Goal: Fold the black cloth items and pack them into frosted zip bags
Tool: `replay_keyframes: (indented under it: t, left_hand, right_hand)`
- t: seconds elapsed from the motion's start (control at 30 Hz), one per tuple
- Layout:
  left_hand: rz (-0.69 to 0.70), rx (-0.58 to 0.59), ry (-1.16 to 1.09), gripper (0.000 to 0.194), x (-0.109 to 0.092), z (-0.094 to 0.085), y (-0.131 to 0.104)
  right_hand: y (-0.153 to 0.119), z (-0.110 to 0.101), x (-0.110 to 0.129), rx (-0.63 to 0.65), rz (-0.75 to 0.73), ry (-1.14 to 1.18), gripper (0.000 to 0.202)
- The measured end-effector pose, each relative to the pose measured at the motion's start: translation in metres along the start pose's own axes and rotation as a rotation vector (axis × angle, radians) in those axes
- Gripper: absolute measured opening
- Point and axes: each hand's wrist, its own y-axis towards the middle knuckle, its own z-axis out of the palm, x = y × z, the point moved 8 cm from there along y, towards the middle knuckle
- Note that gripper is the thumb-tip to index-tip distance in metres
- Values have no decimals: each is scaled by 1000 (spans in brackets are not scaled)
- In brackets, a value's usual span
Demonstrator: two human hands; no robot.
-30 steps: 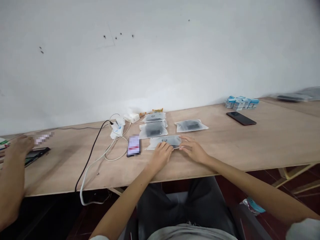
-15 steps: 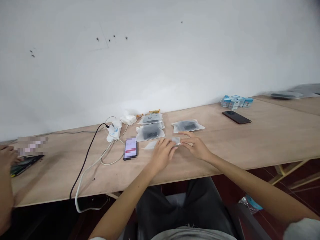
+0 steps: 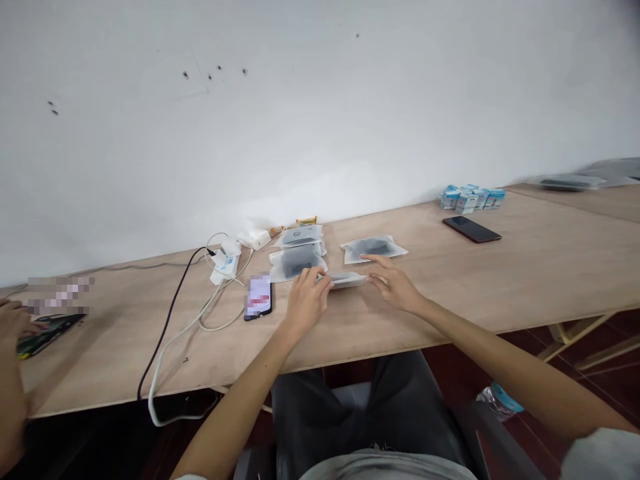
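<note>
Between my hands is a frosted plastic pouch (image 3: 345,281), tilted, with something dark inside it. My left hand (image 3: 307,297) pinches its left end, and my right hand (image 3: 395,285) has its right corner between thumb and fingers. Just beyond lies another frosted pouch (image 3: 375,248) with a dark flat item in it. More such pouches (image 3: 299,260) lie in a stack to the left, behind my left hand. Left of that hand rests a phone (image 3: 259,297) with its screen lit.
White and black cables (image 3: 165,347) run over the table's front edge at left, near a power strip (image 3: 226,262). Small blue-white boxes (image 3: 467,199) and a dark phone (image 3: 471,229) lie at right. A co-worker's hand (image 3: 15,320) is at far left.
My left hand has moved left to the pouch's left end, and the pouch is now held between both hands, more of it showing. The view has shifted slightly.
</note>
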Motion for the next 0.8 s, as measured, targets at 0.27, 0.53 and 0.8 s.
replay_keyframes:
  t: [0.27,0.53,0.8]
  left_hand:
    - [-80,64,47,16,52,-15,-31]
    - [83,364,-342,19,-12,-13,-31]
    - [-328,286,-149,28,56,53,-16]
  right_hand:
    - [-8,-7,-41,11,26,-114,20]
    - [19,35,-80,180,201,-273,30]
    - [-9,31,-47,131,210,-254,17]
